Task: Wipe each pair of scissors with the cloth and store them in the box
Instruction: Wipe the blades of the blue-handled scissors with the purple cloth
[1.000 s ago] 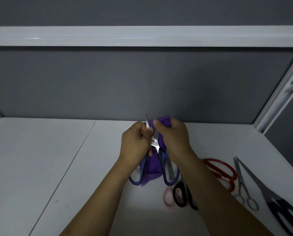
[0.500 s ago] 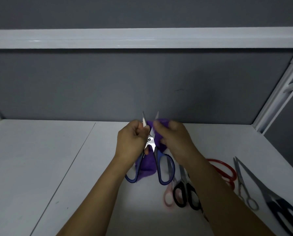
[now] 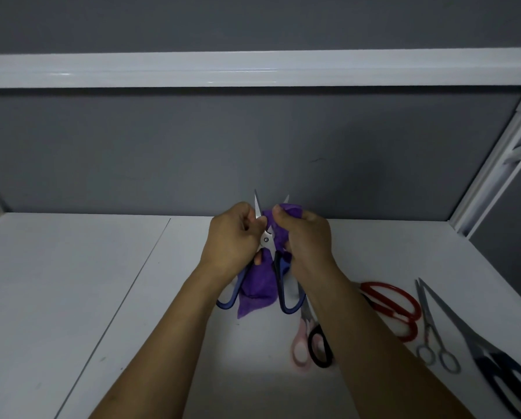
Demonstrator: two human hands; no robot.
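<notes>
A: What is taken in first?

B: A grey wall (image 3: pixel 192 146) is seen behind, crossed by a white rail (image 3: pixel 253 68). A white desk (image 3: pixel 71 282) is spread below it.

A: How are the hands placed?

B: Both are raised over the middle of the desk, near the wall. The left hand (image 3: pixel 232 240) is curled round one blade of the blue scissors (image 3: pixel 267 241). The cloth (image 3: pixel 257 285) is pinched round the other blade by the right hand (image 3: pixel 307 237).

A: Which scissors are laid on the desk?

B: Dark scissors (image 3: pixel 495 367), the longest pair, are laid at the far right and are cut off by the frame edge. Red scissors (image 3: pixel 395 306) are laid just beside the right forearm.

A: And the blue scissors?

B: They are held upright, tips up, with the blades parted and the handles hanging down. The purple cloth is draped between the handles. Whether its lower corner touches the desk cannot be told.

A: What smaller things are seen?

B: Steel scissors (image 3: pixel 431 331) are laid between the red pair and the dark pair. Pink scissors (image 3: pixel 300 349) and black scissors (image 3: pixel 321 346) are laid touching, nearer the person, and are partly hidden by the right forearm.
</notes>
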